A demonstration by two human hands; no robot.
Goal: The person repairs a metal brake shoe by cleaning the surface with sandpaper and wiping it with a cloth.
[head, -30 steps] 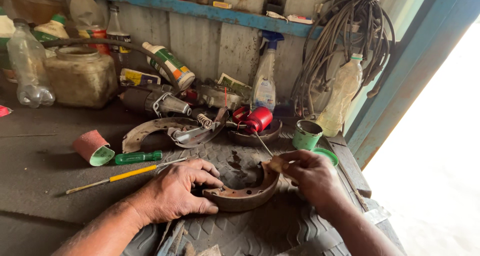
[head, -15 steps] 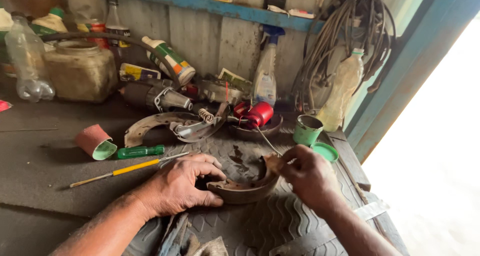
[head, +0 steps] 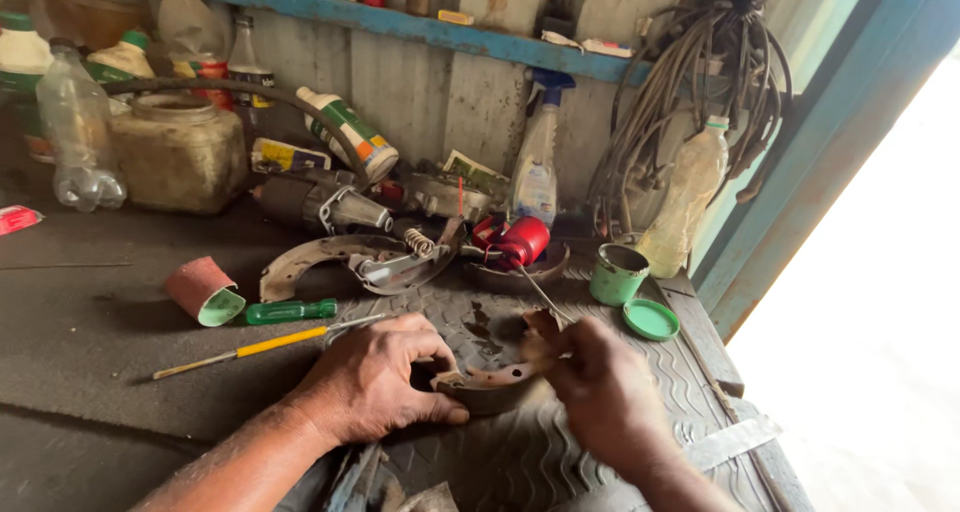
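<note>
A rusty curved brake shoe [head: 492, 382] lies on a ribbed rubber tyre piece [head: 520, 452] on the workbench. My left hand [head: 375, 380] grips its left end, thumb pressed along the lower edge. My right hand [head: 598, 384] holds the right end, fingers curled over the upper tip. A second brake shoe [head: 318, 257] with a spring lies behind them. A yellow-handled screwdriver [head: 262, 345] and a green-handled one [head: 290, 311] lie just left of my left hand.
A red sandpaper roll [head: 203, 289] lies at the left. A green tin [head: 618, 273] and its lid [head: 650, 319] sit at the right, near a red can [head: 520, 240]. Bottles, a spray bottle [head: 536, 167], a dirty jar [head: 178, 152] and hanging cables [head: 700, 92] line the back wall.
Both hands have turned the brake shoe slightly and closed in on its ends. The view has shifted a little downward.
</note>
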